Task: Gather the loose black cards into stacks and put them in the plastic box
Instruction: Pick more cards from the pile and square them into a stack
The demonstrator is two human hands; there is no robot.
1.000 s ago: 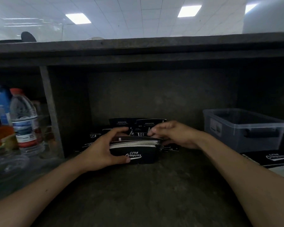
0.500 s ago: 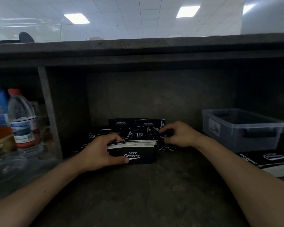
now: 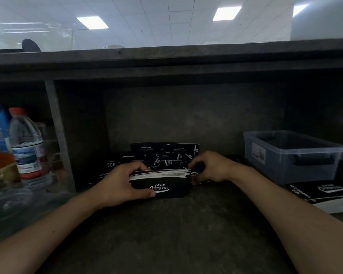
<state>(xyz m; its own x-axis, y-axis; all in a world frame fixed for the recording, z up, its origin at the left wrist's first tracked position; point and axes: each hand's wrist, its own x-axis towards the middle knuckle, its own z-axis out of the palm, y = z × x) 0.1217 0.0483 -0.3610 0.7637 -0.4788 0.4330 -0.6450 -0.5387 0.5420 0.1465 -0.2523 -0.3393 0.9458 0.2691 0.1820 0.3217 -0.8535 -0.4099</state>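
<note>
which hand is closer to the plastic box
Right. The right hand is at the right end of the card stack, left of the plastic box; the left hand grips the stack's left end, farther off.

Front card of the stack of black cards in the middle of the shelf says "CLUB Camping" in white script, same logo on the black pile at the shelf's right edge. The loose black cards at the back have "CAMPING CLUB" printed sideways plus tiny caps that look like "DRINK&COFFEE". The water bottle label and plastic box sticker are too blurry to read.
</note>
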